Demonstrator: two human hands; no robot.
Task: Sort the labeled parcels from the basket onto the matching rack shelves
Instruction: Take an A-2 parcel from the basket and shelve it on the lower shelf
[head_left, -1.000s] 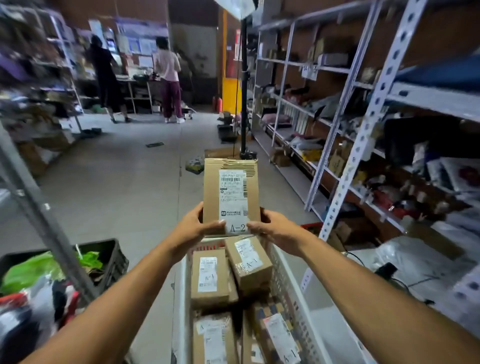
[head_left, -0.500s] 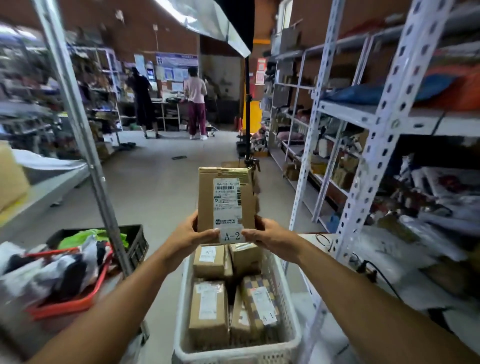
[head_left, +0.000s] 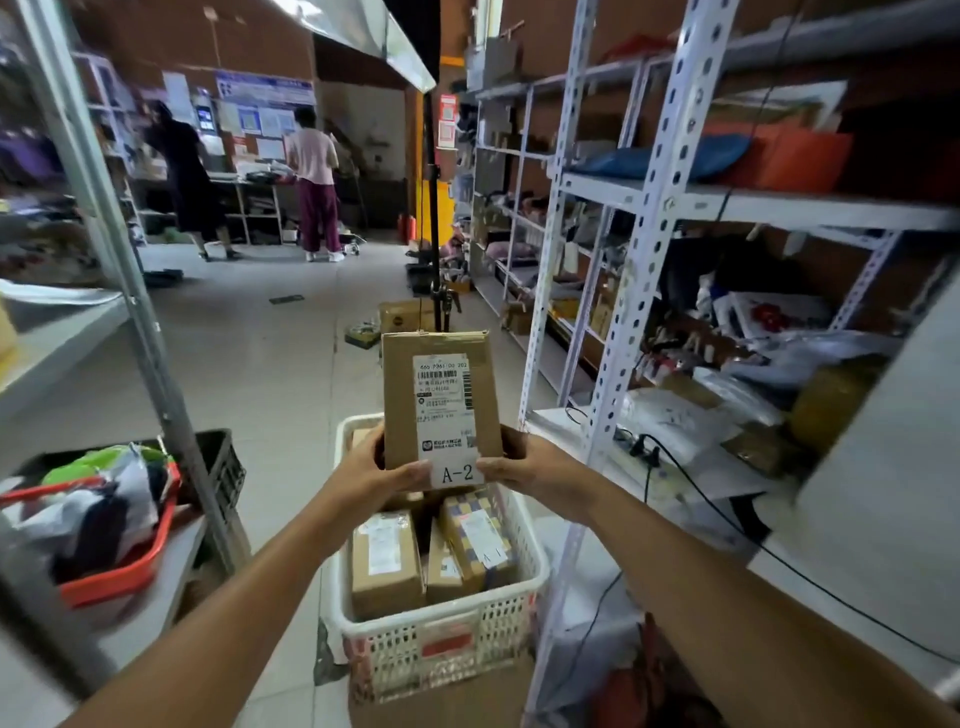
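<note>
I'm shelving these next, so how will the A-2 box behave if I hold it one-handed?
The A-2 box looks stiff: its cardboard faces stay flat. It seems light, as the left hand and right hand pinch only its bottom corners. Held upright from below, it might tip.

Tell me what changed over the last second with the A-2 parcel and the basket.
The view rose and pulled back, so the whole white basket now shows below the A-2 parcel, and the shelf uprights look nearer. Unchanged: the left hand and right hand grip the parcel's lower corners, label facing the camera; the other parcels remain in the basket.
</note>
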